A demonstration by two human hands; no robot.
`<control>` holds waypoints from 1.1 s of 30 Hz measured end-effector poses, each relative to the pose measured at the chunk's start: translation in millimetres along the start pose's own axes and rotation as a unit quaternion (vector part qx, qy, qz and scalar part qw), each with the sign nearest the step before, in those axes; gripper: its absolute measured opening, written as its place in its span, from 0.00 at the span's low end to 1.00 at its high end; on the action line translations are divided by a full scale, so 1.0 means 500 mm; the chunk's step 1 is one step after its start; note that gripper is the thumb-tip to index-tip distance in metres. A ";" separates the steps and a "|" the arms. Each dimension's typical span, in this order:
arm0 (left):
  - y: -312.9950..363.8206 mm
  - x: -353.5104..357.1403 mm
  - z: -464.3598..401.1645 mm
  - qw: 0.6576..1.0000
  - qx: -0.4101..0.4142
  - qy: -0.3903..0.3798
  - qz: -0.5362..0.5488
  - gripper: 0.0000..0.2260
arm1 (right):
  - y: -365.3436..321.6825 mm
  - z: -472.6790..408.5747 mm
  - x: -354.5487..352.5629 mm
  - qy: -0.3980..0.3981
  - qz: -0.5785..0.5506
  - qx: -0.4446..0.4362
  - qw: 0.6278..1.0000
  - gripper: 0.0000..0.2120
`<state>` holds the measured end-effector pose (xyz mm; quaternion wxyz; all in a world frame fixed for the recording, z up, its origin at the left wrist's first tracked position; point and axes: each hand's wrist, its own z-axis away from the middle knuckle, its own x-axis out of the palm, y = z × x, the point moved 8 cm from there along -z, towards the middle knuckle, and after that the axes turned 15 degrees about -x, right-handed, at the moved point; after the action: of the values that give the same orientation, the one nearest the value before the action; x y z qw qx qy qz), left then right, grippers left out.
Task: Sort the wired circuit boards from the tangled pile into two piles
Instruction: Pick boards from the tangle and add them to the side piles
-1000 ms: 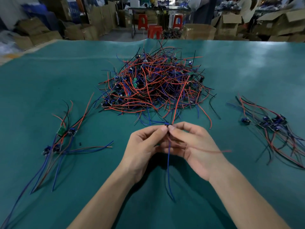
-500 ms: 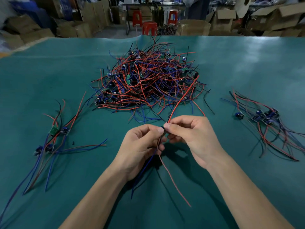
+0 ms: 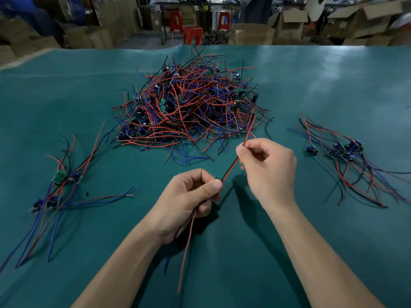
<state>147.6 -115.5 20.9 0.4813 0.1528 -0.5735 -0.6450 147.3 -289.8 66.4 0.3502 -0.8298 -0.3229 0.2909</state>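
While pinched shut, both hands (image 3: 270,172) on red wire (image 3: 231,168).

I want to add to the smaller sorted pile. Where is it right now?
The smaller pile lies on the left of the green table, left of the left hand and nearer than the tangled pile.

Left hand (image 3: 189,196), right hand (image 3: 266,167) pinch red wire (image 3: 231,168).

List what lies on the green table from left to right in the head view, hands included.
Left sorted pile → left hand → right hand → right sorted pile. The tangled pile sits farther back, above both hands, so it is left out.
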 end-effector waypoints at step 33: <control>0.008 -0.059 0.002 0.988 0.037 0.148 0.013 0.08 | -0.038 0.060 0.100 -0.241 -0.133 0.034 0.961 0.12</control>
<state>163.0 -91.1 14.2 0.5633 0.2568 -0.5213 -0.5873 150.7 -230.5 50.5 0.3256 -0.6725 -0.4951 0.4434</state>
